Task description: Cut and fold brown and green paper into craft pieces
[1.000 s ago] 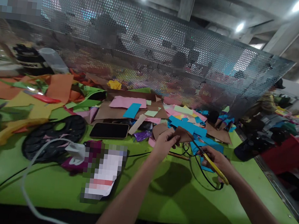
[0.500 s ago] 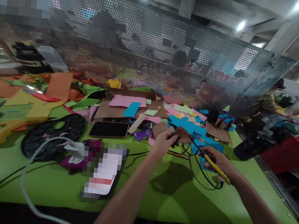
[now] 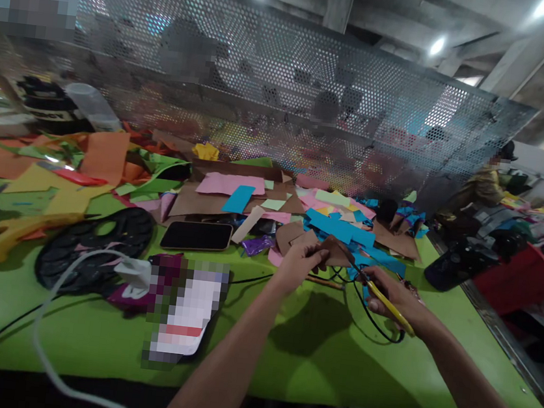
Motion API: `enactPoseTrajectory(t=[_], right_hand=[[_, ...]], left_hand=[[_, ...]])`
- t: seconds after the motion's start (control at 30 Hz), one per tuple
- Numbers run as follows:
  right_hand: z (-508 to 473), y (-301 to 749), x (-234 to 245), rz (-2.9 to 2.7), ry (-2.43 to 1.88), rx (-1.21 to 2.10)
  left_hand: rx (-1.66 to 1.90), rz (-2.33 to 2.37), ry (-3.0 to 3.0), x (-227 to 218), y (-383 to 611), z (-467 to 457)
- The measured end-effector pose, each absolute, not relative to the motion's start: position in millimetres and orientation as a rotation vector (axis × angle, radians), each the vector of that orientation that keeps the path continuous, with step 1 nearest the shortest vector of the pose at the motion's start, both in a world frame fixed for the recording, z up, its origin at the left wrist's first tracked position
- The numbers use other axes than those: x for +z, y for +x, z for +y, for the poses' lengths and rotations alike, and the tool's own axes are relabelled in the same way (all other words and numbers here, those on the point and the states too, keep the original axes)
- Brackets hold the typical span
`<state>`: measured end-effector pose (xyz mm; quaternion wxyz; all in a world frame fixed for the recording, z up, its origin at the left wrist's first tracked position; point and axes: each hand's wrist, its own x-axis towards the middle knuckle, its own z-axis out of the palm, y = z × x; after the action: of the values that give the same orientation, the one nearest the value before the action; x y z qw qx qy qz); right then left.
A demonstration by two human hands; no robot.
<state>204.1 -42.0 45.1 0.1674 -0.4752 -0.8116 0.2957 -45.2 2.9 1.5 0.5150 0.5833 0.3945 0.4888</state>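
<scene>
My left hand [image 3: 298,266] pinches a brown piece of paper or felt [image 3: 338,253] between thumb and fingers, above the green table. My right hand [image 3: 396,295] is closed round a pair of yellow-handled scissors [image 3: 390,306]. The dark blades point up and left and meet the right side of the brown piece; whether they are cutting into it is too small to tell. Blue strips [image 3: 341,226] lie just behind the brown piece, and a purple packet [image 3: 258,246] is to the left of my left hand.
A black phone [image 3: 196,236], a second phone with its screen blurred [image 3: 191,313], a black palette [image 3: 95,243] and a yellow glue gun [image 3: 27,235] lie on the left. Cables cross the green table [image 3: 312,372]. Coloured scraps line the perforated metal screen [image 3: 266,85]. A dark object [image 3: 451,267] stands right.
The brown piece in my left hand has tilted, its right end now lower and closer to the scissors. My right hand has shifted slightly left. The camera view has moved a little.
</scene>
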Motion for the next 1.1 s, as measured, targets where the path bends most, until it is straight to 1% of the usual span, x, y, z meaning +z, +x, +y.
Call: enactPoseTrajectory(t=[0.1,0.27,0.4,0.53,0.77,0.87,0.97,1.1], right_hand=[[-37.3,205.8,38.2,-2.265,-1.390,0.875],[-30.5,208.4,22.1,-2.109,-1.395,1.055],[-31.5,206.6,22.8,-2.036,-1.433,1.099],[-35.6,204.6,33.9,-2.045,-1.494,1.068],[-41.5,204.3,45.3,-2.294,-1.454,0.815],[-40.5,202.6,43.9,-2.316,-1.424,0.767],[-37.8,201.1,40.4,-2.272,-1.423,0.783],[-34.5,200.8,35.3,-2.177,-1.435,0.920]], left_hand=[[1.173,0.942,1.408,2.3,-45.7,2.6],[1.168,0.903,1.377,3.8,-45.1,1.9],[1.174,0.883,1.357,5.9,-44.8,1.2],[1.174,0.879,1.359,8.7,-45.8,0.3],[1.113,0.862,1.370,7.2,-41.1,-2.6],[1.085,0.855,1.347,5.5,-39.0,-3.7],[1.070,0.857,1.336,5.0,-39.3,-4.1],[1.060,0.828,1.311,3.9,-39.8,-3.3]])
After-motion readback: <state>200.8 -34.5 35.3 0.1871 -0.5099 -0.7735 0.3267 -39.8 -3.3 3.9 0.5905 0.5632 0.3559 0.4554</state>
